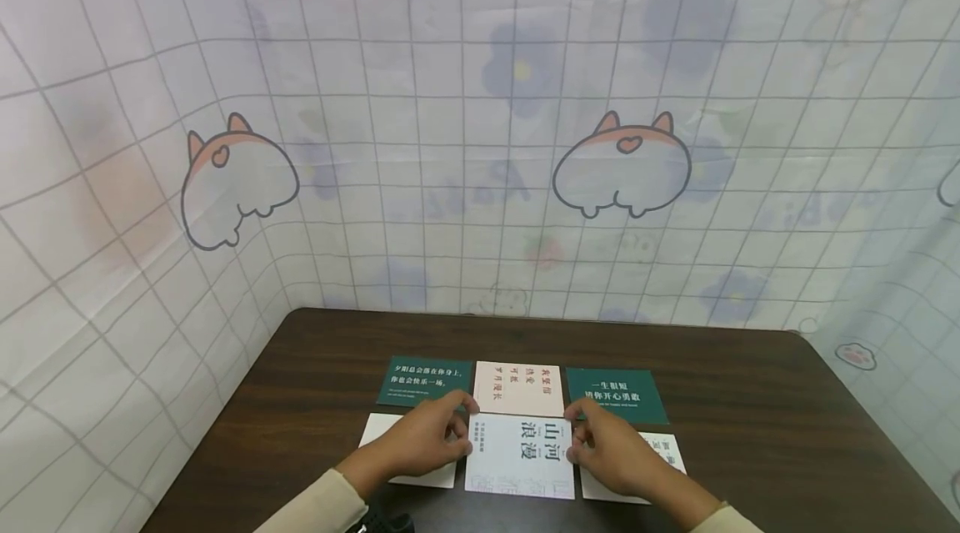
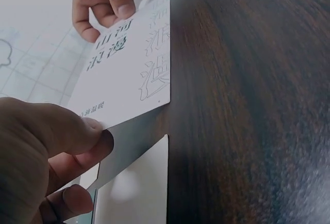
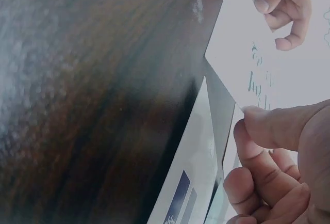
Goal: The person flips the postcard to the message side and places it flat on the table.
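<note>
A white card (image 1: pixel 502 460) printed with large dark characters and pale outlined ones lies between my two hands in the head view. My left hand (image 1: pixel 422 438) pinches its left edge between thumb and forefinger. At the opposite edge, the thumb and forefinger of my right hand (image 1: pixel 613 451) pinch it too. In the left wrist view the white card (image 2: pixel 121 69) tilts, and its near corner is clear of the table. Other fingers of both hands curl loosely below. Under my left hand lies a second white card (image 1: pixel 423 476); a third white card (image 1: pixel 600 490) is partly hidden by my right hand.
Behind these lie a green card (image 1: pixel 427 394) at left, a pale pink card (image 1: pixel 517 401) in the middle and another green card (image 1: pixel 652 412) at right. All rest on a dark wooden table (image 1: pixel 750 399). A patterned white curtain (image 1: pixel 450 249) surrounds its back and sides.
</note>
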Demonstrator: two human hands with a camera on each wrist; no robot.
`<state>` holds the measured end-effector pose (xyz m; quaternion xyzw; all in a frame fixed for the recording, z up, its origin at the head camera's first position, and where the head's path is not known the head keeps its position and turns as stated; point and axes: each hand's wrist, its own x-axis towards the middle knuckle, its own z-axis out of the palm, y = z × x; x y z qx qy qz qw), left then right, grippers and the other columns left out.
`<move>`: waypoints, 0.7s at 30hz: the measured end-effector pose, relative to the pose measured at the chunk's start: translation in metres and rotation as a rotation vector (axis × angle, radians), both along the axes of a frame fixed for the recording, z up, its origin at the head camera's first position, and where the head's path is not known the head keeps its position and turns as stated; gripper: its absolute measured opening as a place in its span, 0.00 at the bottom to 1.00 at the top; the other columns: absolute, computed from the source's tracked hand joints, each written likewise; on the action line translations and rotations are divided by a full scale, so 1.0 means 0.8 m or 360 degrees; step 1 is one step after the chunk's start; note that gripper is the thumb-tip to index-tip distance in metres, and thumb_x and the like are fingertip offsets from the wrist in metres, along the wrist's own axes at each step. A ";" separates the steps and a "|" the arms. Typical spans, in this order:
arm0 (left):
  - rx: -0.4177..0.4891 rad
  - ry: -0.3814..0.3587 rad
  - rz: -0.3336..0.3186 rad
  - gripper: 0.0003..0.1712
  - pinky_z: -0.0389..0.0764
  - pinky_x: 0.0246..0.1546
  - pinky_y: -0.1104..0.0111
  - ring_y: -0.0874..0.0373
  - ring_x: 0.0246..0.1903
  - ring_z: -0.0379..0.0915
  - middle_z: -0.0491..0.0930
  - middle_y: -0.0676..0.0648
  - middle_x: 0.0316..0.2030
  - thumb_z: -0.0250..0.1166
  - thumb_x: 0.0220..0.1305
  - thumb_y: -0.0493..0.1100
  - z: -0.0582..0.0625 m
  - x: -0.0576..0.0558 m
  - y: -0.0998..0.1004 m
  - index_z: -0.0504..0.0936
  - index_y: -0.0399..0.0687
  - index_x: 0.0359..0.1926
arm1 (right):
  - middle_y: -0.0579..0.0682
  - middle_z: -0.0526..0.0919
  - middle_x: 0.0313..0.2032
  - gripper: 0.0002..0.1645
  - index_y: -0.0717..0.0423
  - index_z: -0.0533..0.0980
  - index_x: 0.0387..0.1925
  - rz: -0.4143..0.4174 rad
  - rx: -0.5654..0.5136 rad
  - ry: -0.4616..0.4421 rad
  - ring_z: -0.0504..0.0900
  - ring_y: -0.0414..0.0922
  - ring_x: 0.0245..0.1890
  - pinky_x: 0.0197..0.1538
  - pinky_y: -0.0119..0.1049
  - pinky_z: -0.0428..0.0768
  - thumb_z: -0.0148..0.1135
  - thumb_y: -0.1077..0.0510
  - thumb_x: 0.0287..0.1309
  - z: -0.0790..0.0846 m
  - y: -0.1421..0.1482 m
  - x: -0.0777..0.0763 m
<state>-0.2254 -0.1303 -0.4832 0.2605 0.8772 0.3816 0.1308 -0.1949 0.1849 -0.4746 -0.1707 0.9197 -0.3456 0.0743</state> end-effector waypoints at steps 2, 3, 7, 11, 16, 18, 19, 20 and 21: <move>0.0012 -0.0009 0.0002 0.22 0.75 0.28 0.69 0.65 0.23 0.74 0.82 0.61 0.30 0.70 0.65 0.40 0.000 0.000 -0.001 0.73 0.51 0.57 | 0.40 0.78 0.29 0.25 0.59 0.70 0.56 -0.0003 -0.0023 -0.0018 0.74 0.40 0.26 0.30 0.36 0.73 0.71 0.61 0.62 0.000 0.001 0.000; 0.0022 -0.0012 -0.0003 0.22 0.75 0.27 0.69 0.64 0.23 0.73 0.82 0.61 0.30 0.70 0.65 0.40 0.001 0.000 -0.001 0.72 0.51 0.57 | 0.40 0.78 0.29 0.25 0.59 0.70 0.57 0.0002 -0.0029 -0.0021 0.75 0.40 0.26 0.29 0.36 0.73 0.70 0.61 0.62 -0.001 0.001 0.000; 0.0070 -0.0027 -0.0018 0.23 0.75 0.28 0.68 0.63 0.25 0.73 0.82 0.59 0.30 0.69 0.66 0.40 0.002 -0.001 -0.004 0.71 0.49 0.59 | 0.41 0.80 0.31 0.26 0.62 0.68 0.59 0.0011 -0.0093 -0.0074 0.76 0.41 0.26 0.28 0.36 0.73 0.69 0.62 0.64 0.000 0.002 -0.001; 0.0111 -0.0075 0.0005 0.23 0.75 0.29 0.67 0.62 0.26 0.74 0.83 0.58 0.31 0.69 0.66 0.41 0.003 -0.001 -0.006 0.70 0.49 0.59 | 0.42 0.80 0.31 0.22 0.62 0.70 0.55 -0.0036 -0.0126 -0.0099 0.75 0.42 0.25 0.26 0.35 0.72 0.68 0.61 0.64 0.003 0.004 0.000; 0.0111 -0.0043 0.0041 0.18 0.76 0.33 0.66 0.62 0.31 0.75 0.82 0.59 0.32 0.69 0.66 0.41 0.004 -0.001 -0.006 0.74 0.47 0.53 | 0.43 0.76 0.29 0.08 0.55 0.75 0.39 -0.0063 -0.0079 -0.0028 0.72 0.41 0.27 0.28 0.34 0.70 0.68 0.60 0.64 0.005 0.004 0.001; 0.0097 -0.0006 0.0053 0.13 0.76 0.35 0.67 0.62 0.32 0.75 0.82 0.59 0.32 0.69 0.66 0.41 0.004 0.000 -0.006 0.76 0.48 0.48 | 0.43 0.75 0.28 0.07 0.53 0.75 0.35 -0.0043 -0.0069 -0.0008 0.71 0.41 0.26 0.27 0.34 0.68 0.68 0.60 0.64 0.005 0.003 0.002; 0.0091 0.0009 0.0058 0.11 0.75 0.34 0.67 0.63 0.32 0.74 0.81 0.59 0.32 0.70 0.66 0.41 0.004 0.000 -0.007 0.77 0.48 0.45 | 0.43 0.75 0.27 0.08 0.52 0.75 0.34 -0.0036 -0.0068 0.0001 0.70 0.41 0.25 0.26 0.34 0.68 0.68 0.60 0.64 0.005 0.003 0.001; 0.0083 0.0019 0.0063 0.08 0.75 0.33 0.67 0.63 0.32 0.74 0.80 0.59 0.32 0.70 0.66 0.41 0.004 0.001 -0.007 0.78 0.49 0.42 | 0.42 0.75 0.27 0.08 0.52 0.75 0.33 -0.0028 -0.0066 0.0007 0.70 0.41 0.25 0.26 0.34 0.67 0.68 0.60 0.64 0.005 0.003 0.002; 0.0078 0.0025 0.0065 0.07 0.75 0.32 0.67 0.63 0.31 0.74 0.80 0.58 0.31 0.70 0.66 0.41 0.004 0.001 -0.007 0.79 0.50 0.40 | 0.42 0.75 0.27 0.08 0.51 0.75 0.33 -0.0022 -0.0068 0.0009 0.70 0.40 0.25 0.26 0.34 0.67 0.68 0.60 0.65 0.005 0.003 0.002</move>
